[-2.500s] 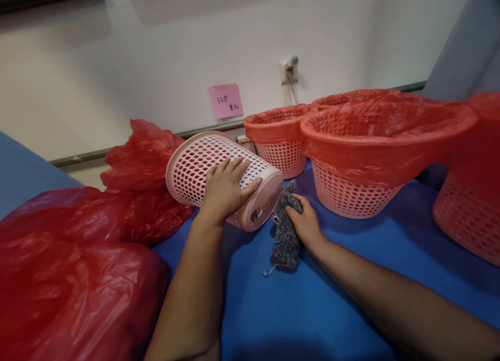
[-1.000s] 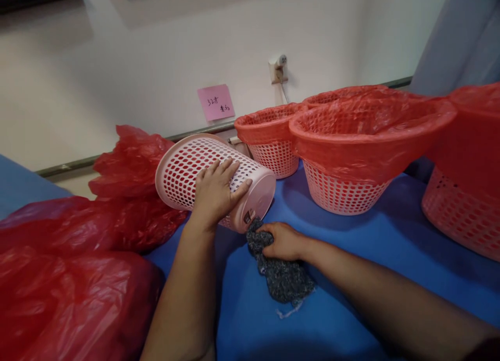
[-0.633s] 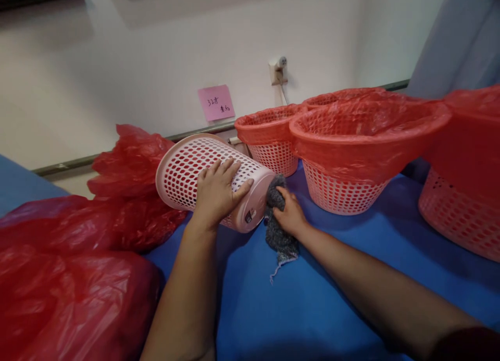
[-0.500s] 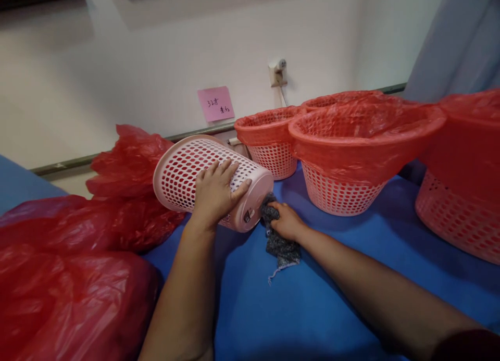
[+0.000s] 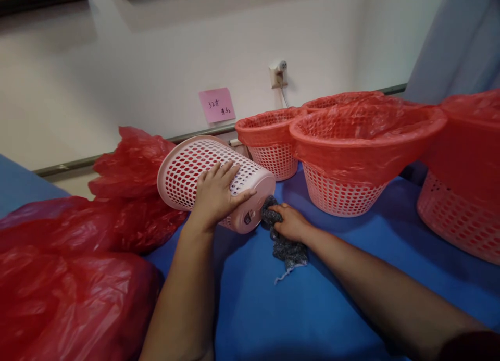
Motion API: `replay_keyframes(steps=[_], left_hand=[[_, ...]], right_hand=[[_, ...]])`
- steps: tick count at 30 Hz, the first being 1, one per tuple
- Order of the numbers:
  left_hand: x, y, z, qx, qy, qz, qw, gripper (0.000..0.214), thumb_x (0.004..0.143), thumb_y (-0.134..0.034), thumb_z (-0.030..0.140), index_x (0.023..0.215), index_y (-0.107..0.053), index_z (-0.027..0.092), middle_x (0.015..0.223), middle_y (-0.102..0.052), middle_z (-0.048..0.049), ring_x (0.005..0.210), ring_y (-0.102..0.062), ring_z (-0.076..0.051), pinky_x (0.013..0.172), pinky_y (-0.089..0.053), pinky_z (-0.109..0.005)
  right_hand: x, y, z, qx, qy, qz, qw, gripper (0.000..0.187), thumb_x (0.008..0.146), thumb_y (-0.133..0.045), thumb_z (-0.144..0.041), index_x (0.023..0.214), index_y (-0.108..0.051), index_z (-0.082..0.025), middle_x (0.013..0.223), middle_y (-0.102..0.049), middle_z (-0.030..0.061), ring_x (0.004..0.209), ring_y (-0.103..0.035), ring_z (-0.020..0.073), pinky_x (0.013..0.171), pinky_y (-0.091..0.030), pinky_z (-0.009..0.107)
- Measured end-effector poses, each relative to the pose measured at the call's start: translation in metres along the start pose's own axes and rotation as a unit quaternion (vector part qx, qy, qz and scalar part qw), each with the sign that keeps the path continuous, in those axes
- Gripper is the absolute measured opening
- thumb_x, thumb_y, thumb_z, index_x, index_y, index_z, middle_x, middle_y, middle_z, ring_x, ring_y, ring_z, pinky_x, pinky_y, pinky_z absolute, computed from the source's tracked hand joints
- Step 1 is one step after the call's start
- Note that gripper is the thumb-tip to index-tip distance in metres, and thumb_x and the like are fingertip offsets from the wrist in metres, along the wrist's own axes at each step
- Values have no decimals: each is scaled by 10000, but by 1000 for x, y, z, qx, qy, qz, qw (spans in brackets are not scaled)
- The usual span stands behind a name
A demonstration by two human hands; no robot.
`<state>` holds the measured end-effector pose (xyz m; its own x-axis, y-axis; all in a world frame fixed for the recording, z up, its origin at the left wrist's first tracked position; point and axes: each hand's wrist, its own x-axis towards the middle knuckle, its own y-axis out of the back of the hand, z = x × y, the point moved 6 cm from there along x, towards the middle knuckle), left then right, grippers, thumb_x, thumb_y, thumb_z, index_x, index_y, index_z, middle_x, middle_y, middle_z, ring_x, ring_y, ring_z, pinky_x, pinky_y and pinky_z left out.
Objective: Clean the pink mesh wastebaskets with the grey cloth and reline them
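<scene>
A pale pink perforated plastic wastebasket (image 5: 183, 168) lies tilted on its side, its base turned toward me and to the right. On its side wall rests my left hand (image 5: 219, 194), fingers spread, thumb reaching over the base's edge. My right hand (image 5: 291, 223) is closed around a crumpled dark grey cloth (image 5: 287, 251) with a loose white thread trailing from its end. The bunched top of the cloth is against or right beside the basket's base; contact is hard to tell. A small dark label (image 5: 248, 217) shows on the base.
Red plastic bags (image 5: 78, 298) heap up at the left. Several pink baskets with red liners, one of them nearest (image 5: 344, 194), stand at the right on the blue surface (image 5: 253, 309). A pink note (image 5: 217, 105) and a socket (image 5: 278, 75) are on the wall behind.
My right hand and the cloth have shifted slightly right and down along the basket's base. The basket has moved a little to the right; my left hand stays on it.
</scene>
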<state>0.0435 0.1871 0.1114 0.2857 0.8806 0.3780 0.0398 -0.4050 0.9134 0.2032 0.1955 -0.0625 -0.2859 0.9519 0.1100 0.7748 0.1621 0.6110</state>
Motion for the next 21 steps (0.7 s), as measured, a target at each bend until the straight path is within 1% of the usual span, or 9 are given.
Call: replay_keyframes(steps=[2, 4, 7, 9, 10, 12, 15, 17, 21], left_hand=[[-1, 1, 0, -1, -2, -12, 1000, 856, 847, -573, 734, 1538, -450, 243, 1625, -401, -95, 1503, -330, -395, 1219, -238, -585], [-3, 3, 0, -2, 0, -19, 1000, 873, 832, -608, 716, 1540, -446, 232, 1628, -394, -105, 1503, -331, -396, 1224, -226, -590], [-4, 4, 1, -6, 0, -23, 1000, 824, 852, -610, 665, 1532, -460, 222, 1627, -397, -98, 1507, -330, -382, 1234, -223, -573], [-4, 5, 2, -9, 2, -24, 1000, 788, 869, -594, 648, 1523, -475, 225, 1624, -403, -94, 1508, -331, -379, 1232, -230, -566], [-4, 5, 2, -10, 4, -24, 1000, 775, 875, -588, 643, 1520, -480, 228, 1622, -406, -96, 1507, -332, -381, 1229, -234, -570], [-5, 5, 1, -11, 9, -25, 1000, 762, 880, -584, 636, 1519, -481, 234, 1621, -407, -98, 1507, -333, -385, 1226, -234, -578], [-5, 5, 1, -13, 6, -22, 1000, 780, 870, -600, 631, 1524, -474, 224, 1613, -421, -96, 1508, -332, -378, 1235, -225, -572], [-5, 4, 0, -15, 2, -19, 1000, 787, 864, -609, 631, 1522, -476, 220, 1607, -431, -90, 1508, -333, -376, 1238, -225, -567], [-3, 4, 0, -19, -2, -16, 1000, 761, 865, -619, 609, 1508, -498, 219, 1599, -445, -90, 1502, -342, -384, 1233, -239, -567]], right_hand=[[-2, 5, 0, 14, -11, 27, 999, 585, 750, -629, -130, 1326, -648, -233, 1203, -633, 85, 1148, -625, 252, 1085, -468, 397], [-4, 18, -1, 37, -23, 117, 992, 601, 769, -600, -131, 1365, -610, -210, 1225, -615, 103, 1161, -620, 257, 1086, -474, 419], [-12, 35, -18, 56, 75, 245, 965, 652, 821, -553, -136, 1465, -498, -222, 1392, -506, 124, 1303, -541, 251, 1139, -441, 432], [-16, 32, -31, 44, 161, 240, 956, 665, 835, -541, -128, 1484, -471, -250, 1492, -415, 116, 1377, -478, 247, 1162, -423, 428], [-16, 27, -34, 30, 174, 214, 961, 669, 834, -543, -125, 1486, -470, -254, 1504, -401, 116, 1375, -481, 253, 1153, -433, 429], [-12, 16, -28, -6, 124, 149, 981, 664, 822, -555, -123, 1471, -491, -244, 1444, -457, 130, 1287, -555, 267, 1108, -471, 436], [-7, 9, -5, -34, -25, 87, 995, 611, 802, -589, -131, 1405, -563, -226, 1270, -577, 124, 1142, -641, 266, 1056, -501, 428], [-7, 16, 0, -15, -54, 119, 991, 600, 808, -590, -135, 1401, -562, -222, 1245, -591, 115, 1158, -634, 259, 1064, -495, 415], [-15, 35, -26, 24, 117, 223, 967, 679, 852, -540, -128, 1511, -437, -257, 1509, -405, 117, 1378, -484, 241, 1158, -423, 400]])
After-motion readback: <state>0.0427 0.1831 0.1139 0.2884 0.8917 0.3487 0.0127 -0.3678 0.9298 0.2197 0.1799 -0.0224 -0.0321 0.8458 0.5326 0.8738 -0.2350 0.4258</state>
